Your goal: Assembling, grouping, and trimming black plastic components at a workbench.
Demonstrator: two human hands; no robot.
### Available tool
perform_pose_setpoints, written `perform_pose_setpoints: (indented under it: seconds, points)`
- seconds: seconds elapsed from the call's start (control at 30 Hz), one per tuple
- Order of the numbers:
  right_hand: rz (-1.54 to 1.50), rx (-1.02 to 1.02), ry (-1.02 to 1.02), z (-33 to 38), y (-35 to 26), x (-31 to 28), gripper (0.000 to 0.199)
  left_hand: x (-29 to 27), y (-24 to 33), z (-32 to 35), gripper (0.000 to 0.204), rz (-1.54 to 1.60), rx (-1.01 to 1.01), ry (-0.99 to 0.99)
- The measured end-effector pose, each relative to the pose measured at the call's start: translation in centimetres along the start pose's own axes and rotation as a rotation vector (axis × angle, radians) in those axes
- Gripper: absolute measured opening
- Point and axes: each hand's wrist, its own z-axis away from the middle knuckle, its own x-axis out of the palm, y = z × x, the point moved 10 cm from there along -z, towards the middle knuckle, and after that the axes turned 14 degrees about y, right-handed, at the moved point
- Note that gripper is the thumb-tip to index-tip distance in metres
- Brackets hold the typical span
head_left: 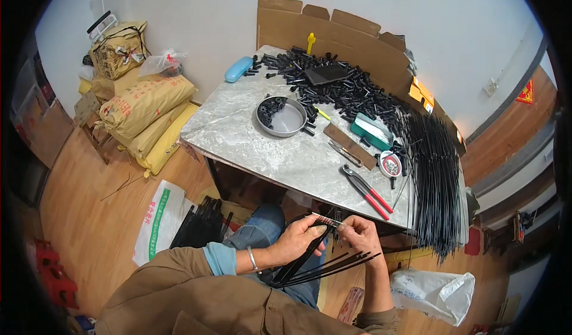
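Note:
Over my lap, my left hand (298, 239) and my right hand (359, 233) are close together. Both are closed, fingertips pinching a short, thin, light-coloured rod (326, 219) with dark or reddish marks between them. Its exact kind is too small to tell. Long thin black rods (304, 262) lie across my lap below the hands, some passing under my left hand and others fanning out toward my right wrist. Whether my left palm also grips any of them is hidden. A bracelet circles my left wrist.
Ahead stands a grey marble-patterned table (229, 138) with a heap of black bolt-like pieces (369, 90), a round metal pan (282, 115), red-handled pliers (366, 192) and a small dish (390, 164). Black rods (435, 186) overhang its right edge. Yellow sacks (146, 108) are stacked left.

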Motion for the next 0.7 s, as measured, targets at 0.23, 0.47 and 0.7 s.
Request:
perform_pose_setpoints:
  seconds: [0.23, 0.47, 0.7]
  points:
    - [-0.156, 0.069, -0.057, 0.1, 1.1, 0.8, 0.013, 0.4, 0.0, 0.3, 0.024, 0.046, -0.036, -0.024]
    - [-0.408, 0.111, -0.070, 0.5, 3.1, 2.3, 0.014, 0.3, -0.3, 0.1, 0.021, 0.091, -0.024, 0.004]
    - [-0.685, 0.254, -0.109, 0.8, 4.7, 2.8, 0.021, -0.8, 2.5, -0.3, 0.023, -0.315, 0.381, 0.073]
